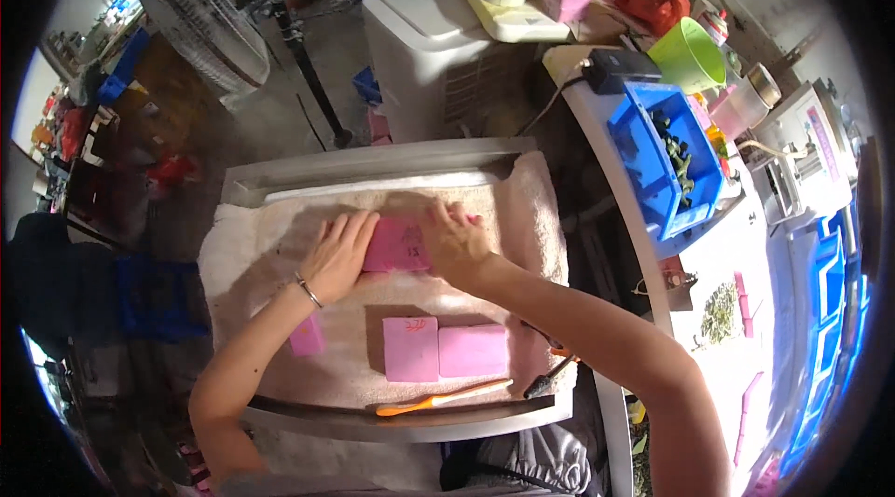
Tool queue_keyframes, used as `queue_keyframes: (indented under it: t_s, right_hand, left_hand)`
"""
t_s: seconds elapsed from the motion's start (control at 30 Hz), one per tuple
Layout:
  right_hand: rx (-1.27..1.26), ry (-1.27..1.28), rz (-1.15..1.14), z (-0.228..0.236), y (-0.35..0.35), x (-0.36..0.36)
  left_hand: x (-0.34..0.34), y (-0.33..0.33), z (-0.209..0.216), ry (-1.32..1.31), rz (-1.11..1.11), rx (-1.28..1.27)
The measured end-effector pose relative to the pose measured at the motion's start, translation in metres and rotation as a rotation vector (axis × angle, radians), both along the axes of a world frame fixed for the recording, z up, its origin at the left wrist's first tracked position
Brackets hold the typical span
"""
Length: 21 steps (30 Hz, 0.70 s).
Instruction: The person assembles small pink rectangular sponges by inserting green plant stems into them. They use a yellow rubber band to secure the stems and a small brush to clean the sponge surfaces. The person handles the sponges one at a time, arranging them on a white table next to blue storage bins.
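Observation:
A pink block [395, 247] with dark handwriting, looking like a rubber mould, lies on the cloth-lined tray [280, 154] in front of me. My left hand [337, 256] grips its left side, fingers together and pointing away. Around its right side curls my right hand [457, 241], the fingertips at the far right corner. Nearer to me, two more pink blocks sit side by side, a left one [411, 351] with red marks and a plain right one [474, 352]. A smaller pink block [306, 337] is partly hidden under my left forearm.
Along the tray's near edge lie a slender orange-handled tool [438, 399] and a black tool [548, 378]. At right, a white table holds a blue bin [643, 166] of dark green pieces and a green cup [688, 54]. A fan [200, 21] and white cabinet [415, 17] stand beyond.

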State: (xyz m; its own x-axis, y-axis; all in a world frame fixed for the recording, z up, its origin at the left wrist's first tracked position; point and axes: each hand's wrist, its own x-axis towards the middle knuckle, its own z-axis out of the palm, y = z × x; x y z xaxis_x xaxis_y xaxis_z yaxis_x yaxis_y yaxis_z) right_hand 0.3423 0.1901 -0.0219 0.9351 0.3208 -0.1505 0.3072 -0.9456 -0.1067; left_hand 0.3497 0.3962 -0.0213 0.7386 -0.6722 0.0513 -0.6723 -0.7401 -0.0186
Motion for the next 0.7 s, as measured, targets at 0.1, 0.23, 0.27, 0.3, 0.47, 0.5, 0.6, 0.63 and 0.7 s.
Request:
queue_keyframes:
  t_s: [0.1, 0.23, 0.27, 0.3, 0.47, 0.5, 0.6, 0.63, 0.7]
  right_hand:
    - [-0.005, -0.122, 0.061, -0.003, -0.004, -0.005]
    - [0.142, -0.247, 0.170, -0.018, -0.003, -0.009]
    - [0.117, -0.206, 0.180, -0.028, -0.010, -0.005]
    - [0.115, -0.223, 0.206, -0.023, -0.009, -0.008]
    - [0.211, -0.080, 0.200, 0.048, -0.011, -0.033]
    - [0.203, -0.139, 0.224, 0.059, -0.018, -0.036]
    - [0.173, -0.149, 0.128, 0.128, -0.035, -0.068]
    - [0.221, -0.200, 0.118, 0.150, -0.047, -0.081]
    - [0.253, -0.312, 0.083, 0.198, -0.077, -0.114]
  left_hand:
    - [-0.003, 0.005, -0.002, -0.012, 0.029, -0.010]
    - [0.002, -0.002, -0.003, 0.069, 0.008, -0.175]
    - [0.003, -0.011, 0.000, 0.210, 0.102, -0.366]
    - [0.000, -0.004, -0.001, 0.166, 0.029, -0.413]
    - [-0.035, 0.004, 0.019, -0.077, -0.015, -0.081]
    - [-0.039, 0.000, 0.029, -0.058, -0.013, -0.145]
    - [-0.049, -0.025, 0.072, -0.139, -0.078, -0.271]
    - [-0.050, -0.042, 0.087, -0.255, -0.134, -0.303]
    - [-0.069, -0.074, 0.158, -0.277, -0.214, -0.198]
